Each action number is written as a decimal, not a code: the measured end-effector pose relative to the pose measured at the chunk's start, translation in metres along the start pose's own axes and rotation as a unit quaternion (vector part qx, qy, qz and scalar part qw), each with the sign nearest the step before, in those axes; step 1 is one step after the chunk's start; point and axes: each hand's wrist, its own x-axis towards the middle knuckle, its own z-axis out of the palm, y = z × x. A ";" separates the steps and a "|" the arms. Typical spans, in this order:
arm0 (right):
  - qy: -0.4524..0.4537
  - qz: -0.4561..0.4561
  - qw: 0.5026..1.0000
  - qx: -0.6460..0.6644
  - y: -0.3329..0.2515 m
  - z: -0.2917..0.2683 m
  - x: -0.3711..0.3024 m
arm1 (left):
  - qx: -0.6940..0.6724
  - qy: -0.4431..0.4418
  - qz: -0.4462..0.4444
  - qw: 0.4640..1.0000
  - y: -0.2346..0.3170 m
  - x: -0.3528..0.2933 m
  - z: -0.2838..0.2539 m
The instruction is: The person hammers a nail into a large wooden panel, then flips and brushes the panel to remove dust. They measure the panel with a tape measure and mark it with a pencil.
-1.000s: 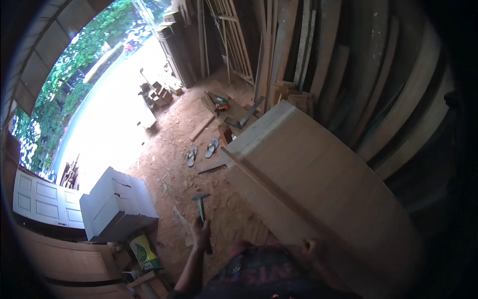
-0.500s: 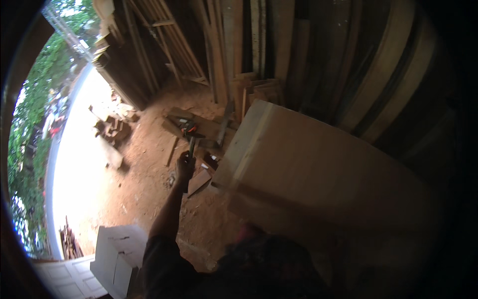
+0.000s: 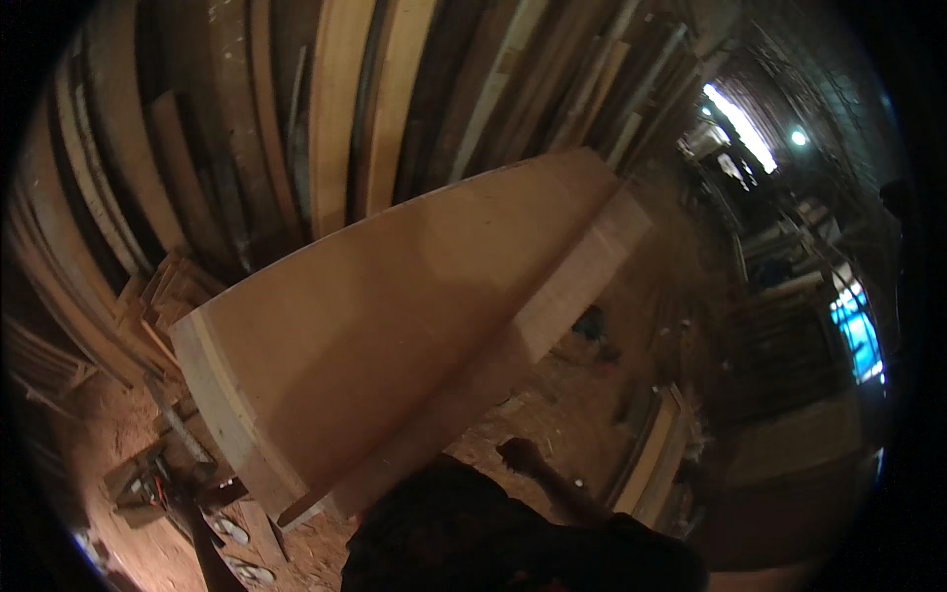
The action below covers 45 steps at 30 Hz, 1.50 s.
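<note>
A large wooden panel (image 3: 395,286) is spread in front of the body, between the two hands, with its far side near the boards (image 3: 335,118) leaned upright behind it. The left hand (image 3: 185,505) is reached down beyond the panel's left end, beside a dark cluster of tools (image 3: 155,483) on the floor (image 3: 138,541); whether its fingers are closed on anything cannot be told in the shadow. The right hand (image 3: 521,456) is held apart from the panel's near side; its fingers seem loosely curled, nothing is seen in them, and how far they are closed cannot be made out.

Because the tools are crowded together in poor light, the wrong one could be caught or a finger nicked. The left forearm could be knocked against the panel's corner if it is raised carelessly, and a sandal (image 3: 232,530) lying close by could be trodden on.

The panel's face is smooth, flat and warm brown, bordered at the left end by a paler band (image 3: 219,385). Along the near side a narrow strip (image 3: 296,508) is seen, its tip jutting past the end. The floor is reddish, loose and gritty.
</note>
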 end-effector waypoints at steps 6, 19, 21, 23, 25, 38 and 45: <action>0.031 -0.037 0.996 0.078 0.037 0.052 -0.024 | 0.004 -0.087 -0.086 0.993 0.011 -0.009 -0.032; 0.119 -0.204 0.803 0.547 -0.002 -0.096 0.153 | -0.115 -0.330 0.362 0.864 0.443 -0.065 -0.117; 0.073 -0.148 0.786 0.596 0.011 -0.151 0.194 | -0.189 -0.356 0.404 0.821 0.449 -0.075 -0.104; 0.189 -0.138 0.828 0.510 0.016 -0.186 0.214 | -0.216 -0.329 0.394 0.830 0.449 -0.101 -0.096; 0.215 -0.122 0.850 0.465 0.004 -0.211 0.224 | -0.170 -0.333 0.358 0.855 0.453 -0.123 -0.092; 0.208 -0.206 0.840 0.456 -0.010 -0.214 0.128 | -0.119 -0.157 0.149 0.969 0.432 -0.271 -0.186; 0.117 -0.302 0.833 0.449 -0.065 -0.175 0.016 | -0.069 -0.238 0.070 0.966 0.350 -0.341 -0.198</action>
